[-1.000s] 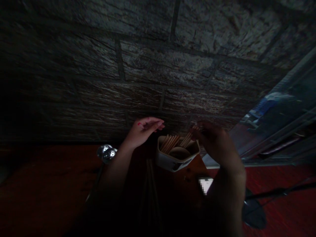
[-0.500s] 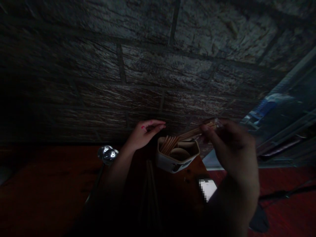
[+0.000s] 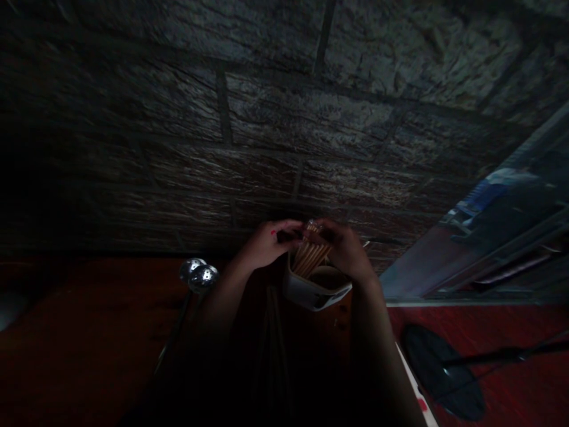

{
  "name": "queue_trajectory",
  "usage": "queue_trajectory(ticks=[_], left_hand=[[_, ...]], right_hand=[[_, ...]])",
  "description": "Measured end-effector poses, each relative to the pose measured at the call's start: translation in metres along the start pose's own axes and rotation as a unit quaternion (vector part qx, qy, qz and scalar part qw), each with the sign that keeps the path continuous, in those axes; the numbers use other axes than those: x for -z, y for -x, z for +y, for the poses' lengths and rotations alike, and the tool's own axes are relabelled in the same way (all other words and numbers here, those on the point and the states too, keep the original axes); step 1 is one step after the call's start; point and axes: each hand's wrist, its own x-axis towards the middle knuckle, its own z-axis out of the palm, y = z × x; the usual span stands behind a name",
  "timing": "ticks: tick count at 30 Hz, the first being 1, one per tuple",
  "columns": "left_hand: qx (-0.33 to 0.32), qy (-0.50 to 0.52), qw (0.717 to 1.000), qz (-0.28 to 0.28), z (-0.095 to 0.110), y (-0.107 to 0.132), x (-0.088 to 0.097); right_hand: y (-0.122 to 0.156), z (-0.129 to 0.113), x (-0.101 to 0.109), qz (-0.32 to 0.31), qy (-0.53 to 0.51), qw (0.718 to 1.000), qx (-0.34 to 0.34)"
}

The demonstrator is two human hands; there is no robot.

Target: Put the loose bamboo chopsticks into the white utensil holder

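A bundle of wooden chopsticks (image 3: pixel 310 259) leans in a light-coloured, compartmented holder (image 3: pixel 316 301), with something clear and shiny, like plastic wrap, about the upper ends. My right hand (image 3: pixel 341 244) is closed around the top of the bundle from the right. From the left, my left hand (image 3: pixel 276 242) meets the same upper ends, thumb and forefinger bent in a pinch. Its exact hold on them is hard to see in the dim light. A round, pale shape (image 3: pixel 329 276) sits inside the holder beside the sticks.
Two shiny perforated ladles (image 3: pixel 203 277) lie left of my left forearm on the dark wooden table (image 3: pixel 89 338). Long thin sticks (image 3: pixel 273 338) rest in front of the holder. Behind rises a stone-block wall (image 3: pixel 267 112); a round black stand base (image 3: pixel 442 370) is on the red floor.
My right hand has moved left, bringing the chopsticks' upper ends upright over the holder. My left hand has shifted slightly right to meet them. My right arm now covers where a phone-like bright screen showed.
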Motion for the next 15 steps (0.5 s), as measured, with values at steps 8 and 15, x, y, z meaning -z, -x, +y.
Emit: queue_trajectory(ticks=[8,15], left_hand=[[0.053,-0.012,0.998,0.013,-0.0104,0.0005,0.0004],[0.037,-0.024,0.999,0.002,-0.0102,-0.0001,0.0041]], right_hand=[[-0.0013,0.0034,-0.0065,-0.026,-0.037,0.999,-0.024],[-0.0024,0.0048,0.0003,-0.087,-0.059,0.993,-0.057]])
